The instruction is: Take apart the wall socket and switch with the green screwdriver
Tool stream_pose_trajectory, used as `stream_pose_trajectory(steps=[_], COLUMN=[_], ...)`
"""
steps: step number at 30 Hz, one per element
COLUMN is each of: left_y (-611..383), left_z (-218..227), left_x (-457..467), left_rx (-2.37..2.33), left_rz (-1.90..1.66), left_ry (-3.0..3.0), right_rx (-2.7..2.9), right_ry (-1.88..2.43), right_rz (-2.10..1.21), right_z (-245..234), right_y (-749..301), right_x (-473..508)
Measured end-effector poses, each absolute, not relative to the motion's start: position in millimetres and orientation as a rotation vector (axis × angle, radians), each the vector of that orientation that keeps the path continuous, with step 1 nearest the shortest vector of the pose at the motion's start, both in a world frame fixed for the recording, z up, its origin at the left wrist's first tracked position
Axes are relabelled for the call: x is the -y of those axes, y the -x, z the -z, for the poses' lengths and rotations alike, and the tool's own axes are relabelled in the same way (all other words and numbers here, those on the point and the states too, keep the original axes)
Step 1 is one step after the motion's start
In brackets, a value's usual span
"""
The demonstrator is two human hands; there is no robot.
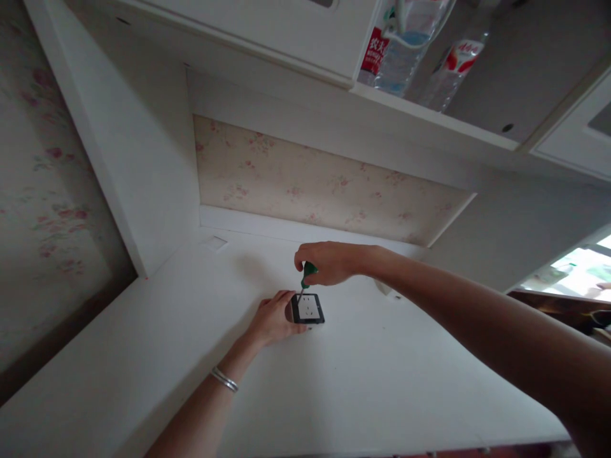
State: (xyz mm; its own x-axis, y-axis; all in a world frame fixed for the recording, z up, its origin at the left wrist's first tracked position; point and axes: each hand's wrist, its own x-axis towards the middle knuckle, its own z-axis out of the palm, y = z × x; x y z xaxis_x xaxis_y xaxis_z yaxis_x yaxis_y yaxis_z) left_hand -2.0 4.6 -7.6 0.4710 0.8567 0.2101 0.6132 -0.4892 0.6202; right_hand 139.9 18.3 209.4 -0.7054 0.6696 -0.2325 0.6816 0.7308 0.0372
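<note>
A power socket (pixel 309 308) with a white face and a black frame lies face up on the white desktop. My left hand (pixel 275 318) is closed around its left side, fingers along the far edge and thumb at the near edge. Above the socket, my right hand (pixel 327 262) grips a screwdriver (pixel 308 272) by its green handle. The shaft points down, and its tip meets the left part of the black frame. Whether the tip sits in a screw is too small to tell.
Behind my right forearm, a small white object (pixel 389 291) is partly hidden. A square cutout (pixel 217 243) marks the desk's back left. Overhead, a shelf (pixel 429 117) holds plastic bottles (pixel 456 63). A white side panel (pixel 138 159) stands at left.
</note>
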Motion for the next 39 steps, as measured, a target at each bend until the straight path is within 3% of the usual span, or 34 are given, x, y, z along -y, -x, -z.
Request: stream_pose_trajectory(steps=[3, 9, 14, 20, 26, 31, 36, 39], left_y=[2, 1, 2, 2, 2, 2, 2, 2], left_z=[9, 12, 12, 11, 9, 7, 6, 7], left_x=[-5, -7, -6, -6, -4, -4, -4, -4], left_rx=[-1.218, -1.237, -1.215, -1.234, -1.249, -1.237, -1.231, -1.226], left_rz=[-0.705, -0.7, -0.716, -0.678, -0.667, -0.666, -0.679, -0.685], left_ry=[-2.262, -2.263, -2.28, -2.278, -2.27, -2.258, -2.246, -2.232], right_rx=[-2.64, -2.667, -2.513, -2.677, -2.572, -2.695, -2.493, -2.588], right_ry=[-1.245, -1.037, -1.213, -1.018, -1.268, -1.097, -1.281, -1.177], right_rz=[-0.054, 0.059, -0.093, 0.118, -0.016, 0.148, 0.08, 0.067], right_z=[-207, -211, -213, -212, -213, -214, -215, -216], right_y=[-138, -133, -128, -134, -133, -135, -129, -128], right_x=[-19, -18, -18, -23, -19, -18, -18, -17])
